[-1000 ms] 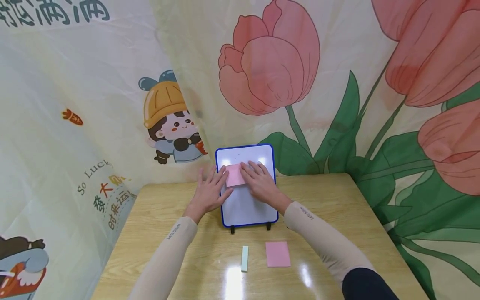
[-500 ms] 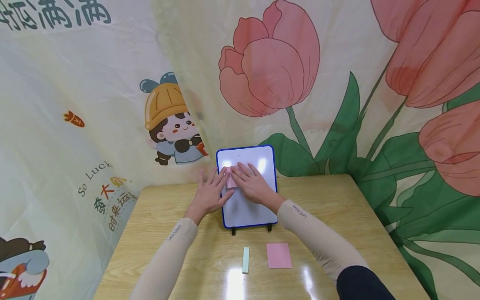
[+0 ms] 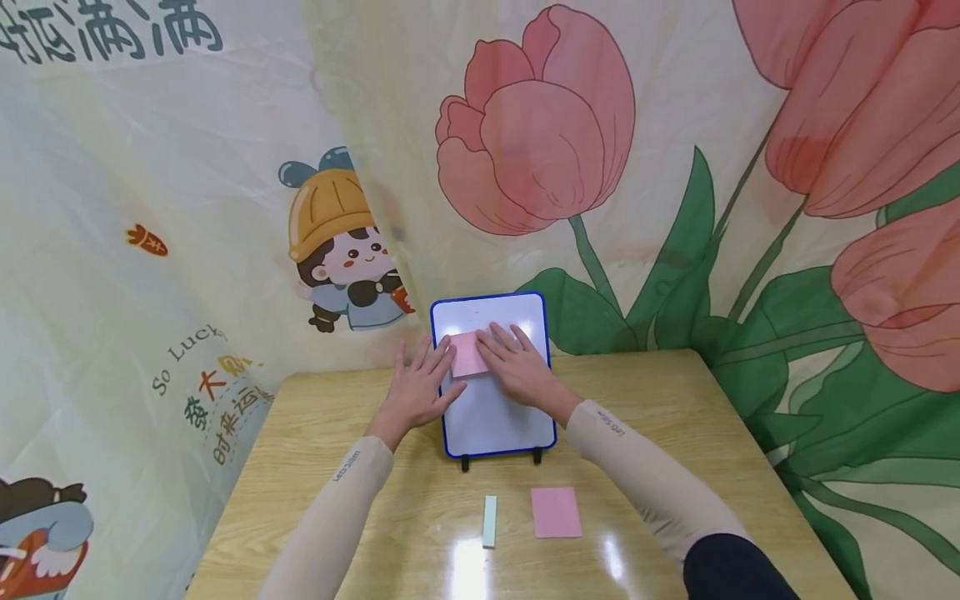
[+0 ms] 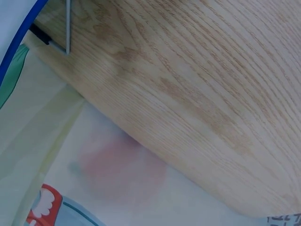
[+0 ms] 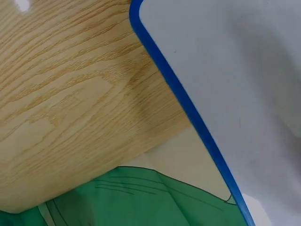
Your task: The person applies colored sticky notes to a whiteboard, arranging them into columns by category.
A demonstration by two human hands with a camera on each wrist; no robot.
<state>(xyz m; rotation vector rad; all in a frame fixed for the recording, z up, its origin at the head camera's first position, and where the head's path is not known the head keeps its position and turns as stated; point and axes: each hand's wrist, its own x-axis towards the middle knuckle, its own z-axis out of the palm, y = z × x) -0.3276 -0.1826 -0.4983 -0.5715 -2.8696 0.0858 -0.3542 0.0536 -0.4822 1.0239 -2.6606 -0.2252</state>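
The pink note [image 3: 470,354] is laid flat on the board [image 3: 497,425], in its upper half and left of its middle. The note's left edge is touched by the left hand [image 3: 415,386], which is opened wide, with straight fingers spread across the board's left edge; nothing is gripped by it. The note's right edge is partly covered by the fingertips of the right hand [image 3: 525,368], which is placed over the board's right half with its fingers stretched out straight, and nothing is gripped there either. Neither hand is shown in the two wrist views.

The board is framed in blue and is stood on the table [image 3: 652,392] by two black feet [image 3: 537,456]. In front of the board, a pale green strip [image 3: 490,522] is set on the table, and a pink square [image 3: 557,512] is set near the strip, slightly farther right. Behind the board, a cloth [image 3: 405,50] is hung, printed with tulips [image 3: 558,150] above and to its right and with a capped cartoon figure [image 3: 348,250] to its upper left.
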